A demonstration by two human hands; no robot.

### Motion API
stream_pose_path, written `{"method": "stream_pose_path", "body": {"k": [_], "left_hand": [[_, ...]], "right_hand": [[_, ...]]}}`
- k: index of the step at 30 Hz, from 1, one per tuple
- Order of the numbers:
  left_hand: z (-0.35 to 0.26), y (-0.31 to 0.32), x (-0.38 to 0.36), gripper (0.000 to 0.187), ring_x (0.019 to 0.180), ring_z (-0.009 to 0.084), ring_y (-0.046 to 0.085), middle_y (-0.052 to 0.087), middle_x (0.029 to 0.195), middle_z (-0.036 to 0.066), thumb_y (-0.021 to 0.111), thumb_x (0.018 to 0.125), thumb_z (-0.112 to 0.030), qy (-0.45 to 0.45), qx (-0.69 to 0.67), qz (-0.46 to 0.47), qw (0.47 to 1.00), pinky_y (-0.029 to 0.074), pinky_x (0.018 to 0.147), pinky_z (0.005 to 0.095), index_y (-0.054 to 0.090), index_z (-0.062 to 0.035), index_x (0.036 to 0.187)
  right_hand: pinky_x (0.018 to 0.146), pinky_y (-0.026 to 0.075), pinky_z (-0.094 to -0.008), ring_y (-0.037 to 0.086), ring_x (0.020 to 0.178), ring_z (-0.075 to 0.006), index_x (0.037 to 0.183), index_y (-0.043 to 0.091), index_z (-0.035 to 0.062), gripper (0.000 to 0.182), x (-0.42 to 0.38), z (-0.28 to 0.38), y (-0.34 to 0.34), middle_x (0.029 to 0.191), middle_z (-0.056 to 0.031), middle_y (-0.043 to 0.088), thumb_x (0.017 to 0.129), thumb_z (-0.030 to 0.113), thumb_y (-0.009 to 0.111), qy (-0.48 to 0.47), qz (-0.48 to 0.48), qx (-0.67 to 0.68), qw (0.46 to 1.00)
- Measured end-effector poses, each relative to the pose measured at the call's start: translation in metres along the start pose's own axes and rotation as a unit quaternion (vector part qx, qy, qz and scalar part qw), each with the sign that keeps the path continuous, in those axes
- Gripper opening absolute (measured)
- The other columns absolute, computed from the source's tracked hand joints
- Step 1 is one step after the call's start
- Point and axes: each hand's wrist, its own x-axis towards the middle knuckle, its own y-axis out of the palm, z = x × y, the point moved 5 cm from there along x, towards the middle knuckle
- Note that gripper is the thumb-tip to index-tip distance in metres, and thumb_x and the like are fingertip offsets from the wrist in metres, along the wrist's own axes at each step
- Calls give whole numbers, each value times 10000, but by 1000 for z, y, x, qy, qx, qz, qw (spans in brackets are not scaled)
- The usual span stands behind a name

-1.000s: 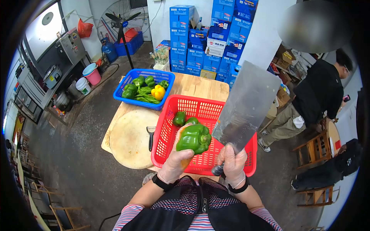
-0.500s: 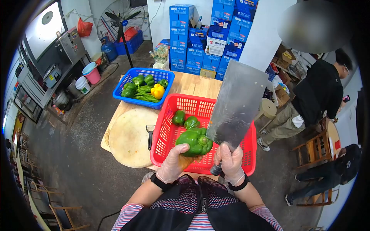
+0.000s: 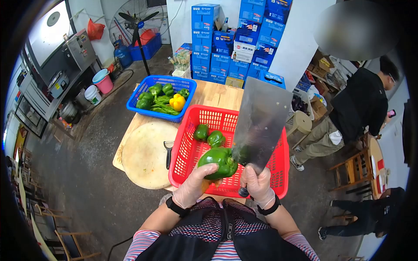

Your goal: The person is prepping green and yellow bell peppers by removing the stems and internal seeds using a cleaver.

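Above the red basket (image 3: 176,167), my gloved left hand (image 3: 193,185) grips a large green pepper (image 3: 215,162), thumb on its near side. My gloved right hand (image 3: 257,185) is closed round the handle of a broad cleaver (image 3: 262,122). The blade stands raised, its lower left corner at the pepper's stem end; whether it cuts in is unclear. Two smaller green peppers (image 3: 201,132) (image 3: 216,138) lie in the red basket. Something orange-brown shows below the held pepper, mostly hidden.
Left of the red basket are a round board (image 3: 146,156) and a peeler (image 3: 168,154). Behind them, a blue basket (image 3: 187,108) holds green peppers and a yellow pepper (image 3: 177,102). Two people (image 3: 359,102) (image 3: 365,217) are at the right, near a stool (image 3: 302,122).
The cleaver blade has come down slightly and tilted a little. The held pepper has shifted slightly left and turned. At the lower right, the other person has moved lower.
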Motion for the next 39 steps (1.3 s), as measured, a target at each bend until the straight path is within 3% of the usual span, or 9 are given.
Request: {"method": "stream_pose_path", "body": {"k": [6,12,14,18,23,27,29,35,39], "left_hand": [[2,-3,-3,527,953,121,549,593,1105,45,572,841,-360,6,0,24,1000,440,727,271,466,-58,1259],[5,-8,3,596,954,178,566,583,1113,88,565,806,-416,61,15,19,998,445,710,300,460,-29,1247],[8,-9,6,573,1030,170,554,572,1164,86,562,836,-380,67,-60,62,994,442,764,288,450,-38,1282],[7,-10,10,666,1028,233,561,546,1178,112,568,778,-438,20,-97,19,995,473,789,359,425,-34,1288],[12,-9,15,667,1103,281,538,531,1206,137,561,780,-435,43,-147,15,988,449,938,451,426,-32,1294],[12,-5,12,651,1111,280,533,528,1209,140,562,787,-425,31,-163,37,986,441,948,448,433,-32,1290],[6,1,9,659,1031,273,574,554,1159,135,552,785,-457,45,-149,-9,988,500,833,407,445,-32,1278],[3,-4,4,656,867,224,627,599,1100,109,513,791,-517,-3,-103,-12,995,472,557,298,472,-56,1256],[-2,-4,-2,643,878,208,625,600,1110,101,521,794,-507,-6,-57,-6,998,469,565,288,474,-65,1259]], "right_hand": [[419,372,-256,431,438,-91,626,418,66,394,1,-6,3,524,-3,423,982,234,427,1,-15,46,999],[404,387,-262,428,402,-101,630,396,100,375,2,-10,10,506,7,394,962,256,476,65,-75,143,985],[413,391,-258,433,410,-99,623,399,94,380,2,-11,9,509,9,390,966,244,463,76,-75,173,979],[426,398,-255,439,414,-100,619,403,88,378,1,-9,13,508,8,393,968,227,451,90,-90,232,964],[428,393,-260,449,423,-107,623,417,77,381,-3,-5,10,512,-6,432,972,228,439,48,-107,127,985],[429,394,-268,445,423,-116,654,434,52,363,-5,6,2,530,-21,449,970,230,452,-32,-46,15,998],[428,386,-265,454,428,-116,631,438,47,386,-4,18,3,515,-30,457,970,230,450,-64,-9,-49,997],[427,370,-258,453,430,-113,622,448,48,390,-1,25,-1,513,-29,476,966,230,458,-71,31,-140,987],[429,366,-258,455,435,-111,625,453,52,387,0,17,-7,510,-21,467,966,233,459,-59,58,-166,983]]}}
